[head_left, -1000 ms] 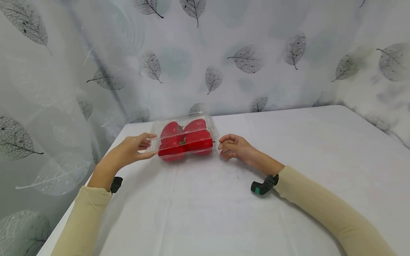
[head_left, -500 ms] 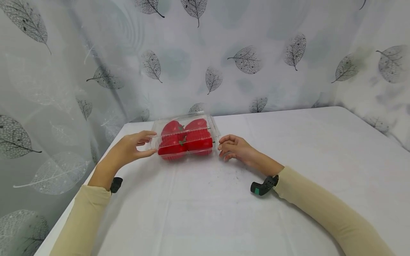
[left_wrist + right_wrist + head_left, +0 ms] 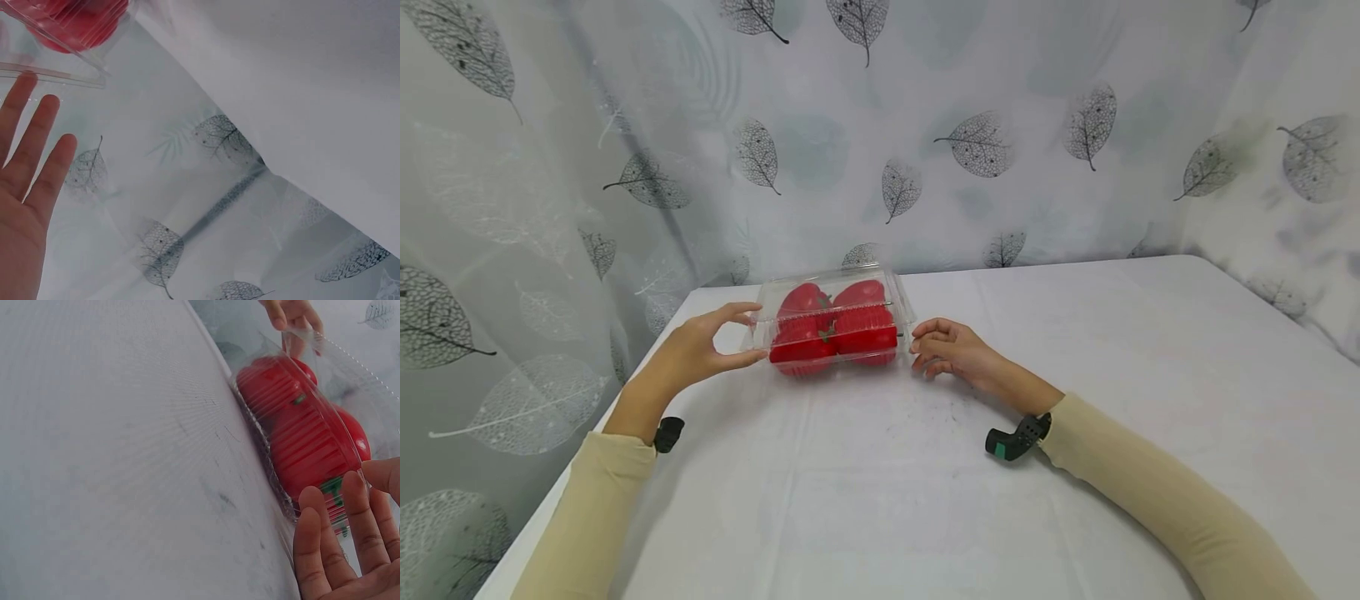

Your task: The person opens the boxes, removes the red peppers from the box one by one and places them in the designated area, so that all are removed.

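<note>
Resting on white worktop near far edge: clear plastic box | inside: green-stemmed red fruit | left hand: spread, at box's left end | right hand: at right end, pinching or merely touching, cannot tell

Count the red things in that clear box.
4: back-left one, back-right one, front-left one, front-right one, inside the clear box; more could hide beneath.

No legible text, labels, numbers, signs
</note>
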`<state>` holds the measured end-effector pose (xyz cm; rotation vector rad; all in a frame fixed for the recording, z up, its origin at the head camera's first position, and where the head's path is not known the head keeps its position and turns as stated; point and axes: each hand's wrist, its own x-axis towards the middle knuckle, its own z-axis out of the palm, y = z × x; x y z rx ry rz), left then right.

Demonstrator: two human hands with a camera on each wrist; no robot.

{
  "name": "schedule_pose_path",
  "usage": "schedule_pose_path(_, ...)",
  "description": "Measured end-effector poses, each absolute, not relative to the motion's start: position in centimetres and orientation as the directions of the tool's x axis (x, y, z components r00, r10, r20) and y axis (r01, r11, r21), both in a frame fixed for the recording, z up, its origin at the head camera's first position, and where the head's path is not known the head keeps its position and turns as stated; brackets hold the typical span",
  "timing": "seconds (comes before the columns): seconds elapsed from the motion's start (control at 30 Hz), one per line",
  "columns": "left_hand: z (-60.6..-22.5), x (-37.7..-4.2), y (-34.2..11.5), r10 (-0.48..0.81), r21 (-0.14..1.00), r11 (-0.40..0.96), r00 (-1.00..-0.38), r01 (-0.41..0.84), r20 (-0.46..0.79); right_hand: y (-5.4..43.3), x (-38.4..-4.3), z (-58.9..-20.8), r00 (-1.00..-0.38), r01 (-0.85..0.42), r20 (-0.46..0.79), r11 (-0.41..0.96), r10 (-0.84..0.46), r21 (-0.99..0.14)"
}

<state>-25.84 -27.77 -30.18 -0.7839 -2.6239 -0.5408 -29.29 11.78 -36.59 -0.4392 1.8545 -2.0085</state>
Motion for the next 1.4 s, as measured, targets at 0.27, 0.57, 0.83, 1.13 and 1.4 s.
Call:
schedule_pose_path(0.27,-30.6,-26.1,-27.8,0.402,0.357,0.767,-0.832,0.534,0.382,11.8,-29.2,-36.6,-0.882,0.058,-0.025,-0.056,-0.470,-0.997)
schedule_pose_path(0.57,-30.9,-26.4,-27.9,0.346,0.472,0.759,-0.892,0.449,0.291,11.8,-29.2,-36.5,-0.879,0.065,-0.028,-0.060,-0.476,-0.996)
schedule_pose_path(0.83,-31.4,-26.7,-28.2,0.344,0.503,0.767,-0.918,0.397,0.200,11.8,-29.2,-36.4,-0.882,0.080,-0.046,-0.054,-0.469,-0.995)
schedule_pose_path(1.13,-32.0,-27.0,-28.6,0.412,0.525,0.721,-0.889,0.452,0.200,11.6,-29.2,-36.4,-0.890,0.097,-0.059,-0.062,-0.451,-0.993)
schedule_pose_path(1.4,-32.3,-27.1,-28.9,0.425,0.560,0.701,-0.889,0.441,0.168,11.4,-29.2,-36.4,-0.895,0.098,-0.060,-0.064,-0.442,-0.993)
